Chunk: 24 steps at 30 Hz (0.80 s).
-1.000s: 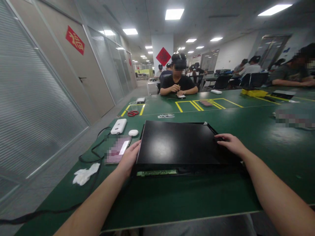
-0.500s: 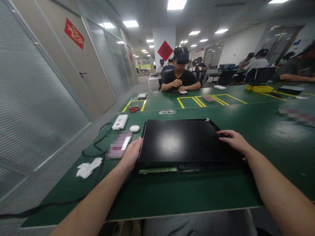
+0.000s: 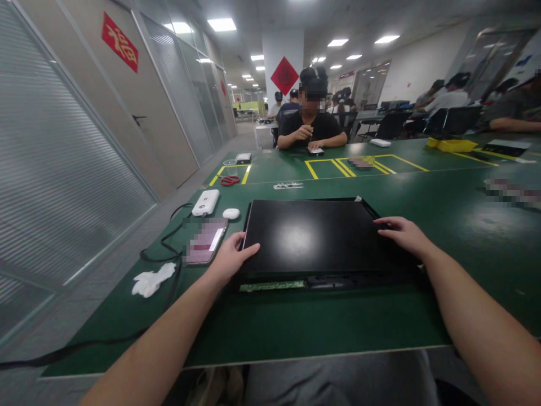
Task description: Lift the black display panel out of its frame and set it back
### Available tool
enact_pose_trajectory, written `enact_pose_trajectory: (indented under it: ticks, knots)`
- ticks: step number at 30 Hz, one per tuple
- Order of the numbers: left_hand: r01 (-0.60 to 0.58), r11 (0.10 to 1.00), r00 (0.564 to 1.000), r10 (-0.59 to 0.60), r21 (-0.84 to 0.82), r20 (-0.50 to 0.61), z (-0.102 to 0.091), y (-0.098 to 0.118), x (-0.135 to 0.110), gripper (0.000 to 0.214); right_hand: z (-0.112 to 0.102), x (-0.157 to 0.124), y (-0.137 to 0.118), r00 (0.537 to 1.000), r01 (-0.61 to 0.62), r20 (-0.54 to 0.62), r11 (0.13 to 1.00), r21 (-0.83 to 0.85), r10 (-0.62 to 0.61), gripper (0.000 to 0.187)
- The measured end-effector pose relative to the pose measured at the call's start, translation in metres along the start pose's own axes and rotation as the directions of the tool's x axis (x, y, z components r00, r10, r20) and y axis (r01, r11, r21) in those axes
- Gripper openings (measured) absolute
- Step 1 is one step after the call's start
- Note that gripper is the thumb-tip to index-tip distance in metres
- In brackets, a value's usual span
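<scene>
A dark flat display panel (image 3: 304,239) lies in a black frame (image 3: 340,199) on the green table in front of me. Along the near edge of the frame, a narrow green circuit board (image 3: 271,286) shows. My left hand (image 3: 234,254) grips the panel's left edge, thumb on the top face and fingers down the side, partly hidden. At the right edge, my right hand (image 3: 403,234) holds the panel between thumb and fingers; its lower fingers are hidden. A phone (image 3: 205,241) lies beside my left hand.
To the left are a white power bank (image 3: 205,203), a white earbud case (image 3: 231,213), a crumpled tissue (image 3: 153,280) and a black cable (image 3: 97,344). Red-handled scissors (image 3: 230,180) lie farther back. A person (image 3: 311,124) works across the table, near a yellow tray (image 3: 451,145).
My left thumb has come over the panel's edge onto its top face. The right hand stays at the right edge, and the panel looks unmoved. The view has tilted slightly.
</scene>
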<state>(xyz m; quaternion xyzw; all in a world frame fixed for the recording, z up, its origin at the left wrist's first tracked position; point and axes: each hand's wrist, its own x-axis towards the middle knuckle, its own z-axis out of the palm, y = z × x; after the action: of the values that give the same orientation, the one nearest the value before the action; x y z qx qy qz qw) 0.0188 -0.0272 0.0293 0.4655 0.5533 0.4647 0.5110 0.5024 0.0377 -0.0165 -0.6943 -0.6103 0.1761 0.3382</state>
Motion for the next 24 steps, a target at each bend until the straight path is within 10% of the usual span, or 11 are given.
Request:
enact_pose_trajectory:
  ticks: [24]
  knots:
    - [-0.212,0.977,0.976,0.213,-0.030,0.050,-0.0029,0.0002,0.0014,0.047,-0.0002,-0.0028,-0.0031,0.992,-0.109,-0.034,0.965,0.239,0.120,0.047]
